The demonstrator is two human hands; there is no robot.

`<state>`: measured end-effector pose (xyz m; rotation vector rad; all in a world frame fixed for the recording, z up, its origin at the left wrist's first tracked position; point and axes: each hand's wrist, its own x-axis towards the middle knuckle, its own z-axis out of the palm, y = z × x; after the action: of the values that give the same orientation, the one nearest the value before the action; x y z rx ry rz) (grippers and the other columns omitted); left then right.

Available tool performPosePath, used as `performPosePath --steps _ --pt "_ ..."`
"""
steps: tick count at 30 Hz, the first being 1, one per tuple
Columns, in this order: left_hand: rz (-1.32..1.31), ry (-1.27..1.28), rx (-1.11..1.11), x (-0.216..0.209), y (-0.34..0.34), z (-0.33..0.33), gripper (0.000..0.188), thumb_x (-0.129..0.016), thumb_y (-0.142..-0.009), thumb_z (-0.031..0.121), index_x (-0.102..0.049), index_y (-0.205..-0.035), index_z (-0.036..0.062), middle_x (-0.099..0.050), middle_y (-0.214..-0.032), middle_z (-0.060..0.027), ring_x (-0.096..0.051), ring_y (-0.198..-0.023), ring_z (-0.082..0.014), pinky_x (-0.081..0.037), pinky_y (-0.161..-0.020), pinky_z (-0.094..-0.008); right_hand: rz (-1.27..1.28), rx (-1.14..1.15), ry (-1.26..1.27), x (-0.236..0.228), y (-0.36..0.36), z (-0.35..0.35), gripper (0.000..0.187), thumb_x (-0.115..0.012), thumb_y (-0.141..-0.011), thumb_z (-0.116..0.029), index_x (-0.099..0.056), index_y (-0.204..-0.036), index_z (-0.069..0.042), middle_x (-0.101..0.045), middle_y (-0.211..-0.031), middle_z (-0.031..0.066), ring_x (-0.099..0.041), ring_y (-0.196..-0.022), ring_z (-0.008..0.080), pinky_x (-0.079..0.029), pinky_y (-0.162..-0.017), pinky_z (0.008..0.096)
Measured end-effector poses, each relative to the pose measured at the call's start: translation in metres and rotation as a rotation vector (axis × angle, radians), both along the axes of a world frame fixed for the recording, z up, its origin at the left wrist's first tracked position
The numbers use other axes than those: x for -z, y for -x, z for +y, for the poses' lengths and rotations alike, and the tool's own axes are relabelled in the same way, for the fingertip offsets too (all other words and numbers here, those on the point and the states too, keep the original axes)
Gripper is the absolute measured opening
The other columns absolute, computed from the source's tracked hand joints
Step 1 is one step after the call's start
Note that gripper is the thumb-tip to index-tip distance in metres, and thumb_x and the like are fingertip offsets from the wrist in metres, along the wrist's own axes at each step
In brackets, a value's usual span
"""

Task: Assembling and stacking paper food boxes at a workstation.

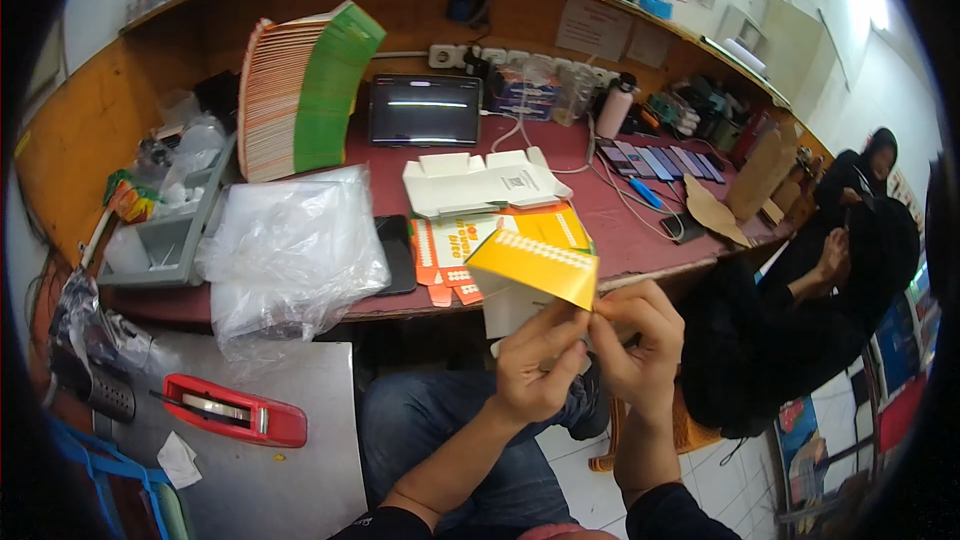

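Note:
In front of the desk edge I hold a partly folded yellow cardboard box [540, 270] with a row of white pattern along its top edge. My left hand [535, 365] is closed on its lower edge. My right hand [637, 345] pinches the box's lower right corner, its fingertips meeting those of the left hand. Behind the box, flat printed cartons [448, 237] in orange and yellow lie on the desk. An unfolded white carton [480, 185] rests on top of them. The box's underside is partly hidden by my hands.
Clear plastic bags [290, 240] and a black phone [394, 255] lie left of the cartons. A tall stack of folded cartons [300, 95] stands behind, beside a tablet [425, 110]. A red tape dispenser [235, 410] sits on the metal surface. At right sits another person [800, 300].

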<state>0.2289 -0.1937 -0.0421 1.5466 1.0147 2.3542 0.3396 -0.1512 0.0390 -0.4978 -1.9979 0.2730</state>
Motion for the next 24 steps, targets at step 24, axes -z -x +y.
performPosePath --steps 24 --pt "0.636 0.681 0.678 0.142 -0.108 0.029 0.043 -0.072 -0.067 0.011 -0.055 -0.106 0.0028 -0.066 -0.083 -0.0192 -0.065 -0.08 -0.0383 -0.05 -0.072 -0.0462 0.394 0.274 0.964 0.216 -0.166 0.004 0.032 -0.056 -0.097 -0.014 -0.047 -0.127 -0.006 -0.057 -0.115 0.0153 -0.059 -0.103 0.0261 -0.054 -0.08 0.0448"
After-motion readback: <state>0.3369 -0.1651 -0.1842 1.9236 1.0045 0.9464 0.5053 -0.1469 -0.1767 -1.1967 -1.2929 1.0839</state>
